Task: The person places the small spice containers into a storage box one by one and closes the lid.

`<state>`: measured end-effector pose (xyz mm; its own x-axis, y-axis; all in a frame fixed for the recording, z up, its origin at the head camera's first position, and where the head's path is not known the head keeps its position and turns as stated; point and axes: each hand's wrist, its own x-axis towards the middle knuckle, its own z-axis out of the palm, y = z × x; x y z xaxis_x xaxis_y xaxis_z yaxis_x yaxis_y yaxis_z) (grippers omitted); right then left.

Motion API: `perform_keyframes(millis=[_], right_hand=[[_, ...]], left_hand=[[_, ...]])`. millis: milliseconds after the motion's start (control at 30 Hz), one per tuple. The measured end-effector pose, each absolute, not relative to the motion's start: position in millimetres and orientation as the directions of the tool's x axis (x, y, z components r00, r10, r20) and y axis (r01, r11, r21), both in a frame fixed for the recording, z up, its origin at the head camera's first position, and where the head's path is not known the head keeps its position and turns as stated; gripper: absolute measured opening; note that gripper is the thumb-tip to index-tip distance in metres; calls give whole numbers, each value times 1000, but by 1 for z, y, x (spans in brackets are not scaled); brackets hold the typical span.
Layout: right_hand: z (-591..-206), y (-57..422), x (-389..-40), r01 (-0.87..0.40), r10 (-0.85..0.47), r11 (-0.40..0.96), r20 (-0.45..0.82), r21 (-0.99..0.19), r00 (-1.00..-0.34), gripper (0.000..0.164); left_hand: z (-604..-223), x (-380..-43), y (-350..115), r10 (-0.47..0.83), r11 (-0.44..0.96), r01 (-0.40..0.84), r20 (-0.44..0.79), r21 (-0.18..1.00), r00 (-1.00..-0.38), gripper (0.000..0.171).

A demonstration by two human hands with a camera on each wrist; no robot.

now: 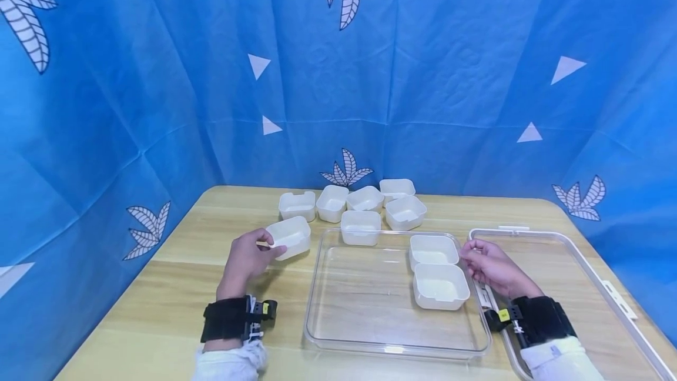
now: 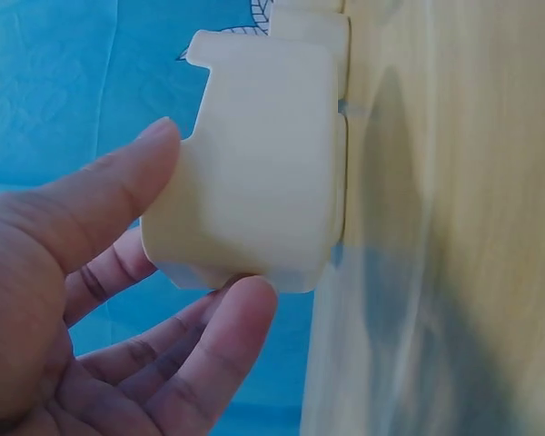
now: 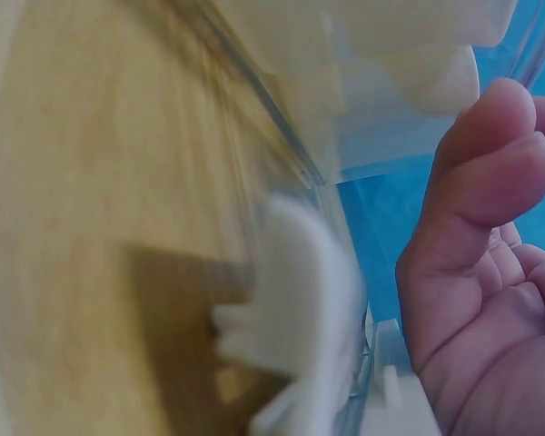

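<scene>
My left hand [image 1: 248,257] pinches a small white open-topped bin [image 1: 291,237] by its near side, tilted over the table left of a large clear plastic container [image 1: 359,316]. The left wrist view shows the thumb on the notched side of this bin [image 2: 254,154] and the fingers below. Inside the container, two similar bins, a back one [image 1: 435,250] and a front one [image 1: 441,286], sit one behind the other along the right wall. My right hand [image 1: 492,266] has loosely bent fingers beside the back bin, at the container's right rim; no bin shows between them.
Several more white bins [image 1: 332,203] stand in a loose cluster behind the container, near the table's back edge. A clear lid [image 1: 573,293] with a white frame and clips lies on the right. Blue patterned cloth [image 1: 338,87] hangs behind the wooden table [image 1: 174,304].
</scene>
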<state>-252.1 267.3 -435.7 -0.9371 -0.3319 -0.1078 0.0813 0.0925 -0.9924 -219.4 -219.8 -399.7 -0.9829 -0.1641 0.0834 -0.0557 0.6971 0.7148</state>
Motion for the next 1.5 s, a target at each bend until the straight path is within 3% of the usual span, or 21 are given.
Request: perform_keyframes(millis=[800, 1500], right_hand=[[-430, 271, -249, 73, -346, 92, -101, -993, -933, 6], [-438, 267, -250, 76, -248, 114, -102, -991, -963, 9]], left_hand=[[-379, -216, -210, -158, 713, -15, 139, 701, -978, 26], [-364, -208, -204, -147, 688, -14, 121, 726, -982, 26]])
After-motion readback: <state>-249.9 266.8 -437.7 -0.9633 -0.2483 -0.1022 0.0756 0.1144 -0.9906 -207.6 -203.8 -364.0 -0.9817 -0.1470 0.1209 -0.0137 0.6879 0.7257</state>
